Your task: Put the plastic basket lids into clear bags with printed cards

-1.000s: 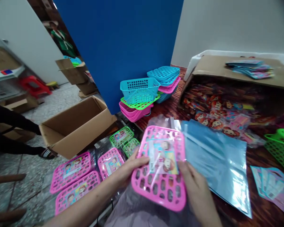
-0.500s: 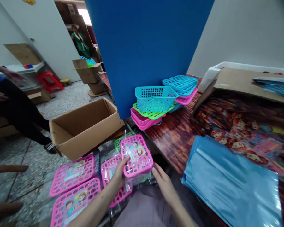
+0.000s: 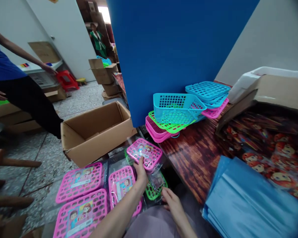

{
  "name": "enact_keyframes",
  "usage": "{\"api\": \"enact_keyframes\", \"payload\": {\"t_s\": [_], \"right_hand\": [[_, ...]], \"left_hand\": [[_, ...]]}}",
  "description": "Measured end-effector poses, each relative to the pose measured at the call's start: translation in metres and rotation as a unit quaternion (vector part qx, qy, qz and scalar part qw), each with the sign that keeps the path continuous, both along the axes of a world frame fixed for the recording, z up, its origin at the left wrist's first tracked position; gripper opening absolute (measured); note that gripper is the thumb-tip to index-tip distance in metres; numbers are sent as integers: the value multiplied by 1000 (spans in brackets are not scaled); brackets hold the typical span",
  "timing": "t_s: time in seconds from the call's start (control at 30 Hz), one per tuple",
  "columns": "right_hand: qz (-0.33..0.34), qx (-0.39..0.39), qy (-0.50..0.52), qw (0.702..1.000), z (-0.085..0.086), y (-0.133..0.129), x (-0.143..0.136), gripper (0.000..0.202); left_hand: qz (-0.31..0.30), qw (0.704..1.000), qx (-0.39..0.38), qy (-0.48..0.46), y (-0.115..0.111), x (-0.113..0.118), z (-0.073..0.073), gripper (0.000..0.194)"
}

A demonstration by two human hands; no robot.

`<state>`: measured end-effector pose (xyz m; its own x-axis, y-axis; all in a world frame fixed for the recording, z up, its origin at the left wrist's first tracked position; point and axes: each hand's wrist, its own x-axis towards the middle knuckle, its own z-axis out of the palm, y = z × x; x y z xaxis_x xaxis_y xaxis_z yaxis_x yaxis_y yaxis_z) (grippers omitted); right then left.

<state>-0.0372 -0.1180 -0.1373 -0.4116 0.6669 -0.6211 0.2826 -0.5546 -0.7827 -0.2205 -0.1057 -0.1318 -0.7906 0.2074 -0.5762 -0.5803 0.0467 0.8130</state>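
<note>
My left hand (image 3: 141, 170) grips the near edge of a pink lattice basket (image 3: 149, 152) in clear wrap, tilted above the other packs. My right hand (image 3: 171, 198) has its fingers curled at the near edge of a green wrapped basket (image 3: 152, 191); whether they pinch its wrap is too small to tell. Left of my left hand lies a pink wrapped basket (image 3: 120, 185) with a picture card. Two more pink packs, an upper one (image 3: 81, 181) and a lower one (image 3: 81, 211), lie further left.
An open cardboard box (image 3: 96, 142) stands behind the packs. On the wooden table (image 3: 188, 162) are stacked baskets (image 3: 175, 105), blue plastic bags (image 3: 253, 198) and a carton of small packets (image 3: 280, 145). A person in blue (image 3: 5, 62) stands left; another person (image 3: 98, 41) is far back.
My left hand has moved the pink basket up and away, tilting it. My right hand has come off its side and lowered to the green pack, now uncovered. The view has shifted left.
</note>
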Motion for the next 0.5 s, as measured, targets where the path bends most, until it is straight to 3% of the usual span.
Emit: {"api": "enact_keyframes", "payload": {"t_s": [0.13, 0.27, 0.4, 0.5], "right_hand": [[35, -19, 38, 998, -3, -2, 2, 83], [72, -29, 86, 993, -2, 0, 15, 75], [100, -28, 113, 988, -1, 2, 32, 62], [108, -36, 111, 987, -7, 5, 39, 66]], "left_hand": [[42, 997, -55, 31, 33, 7, 0, 50], [25, 997, -74, 16, 55, 14, 13, 49], [-32, 999, -41, -10, 58, 18, 28, 43], [-73, 997, -17, -16, 53, 9, 39, 40]]}}
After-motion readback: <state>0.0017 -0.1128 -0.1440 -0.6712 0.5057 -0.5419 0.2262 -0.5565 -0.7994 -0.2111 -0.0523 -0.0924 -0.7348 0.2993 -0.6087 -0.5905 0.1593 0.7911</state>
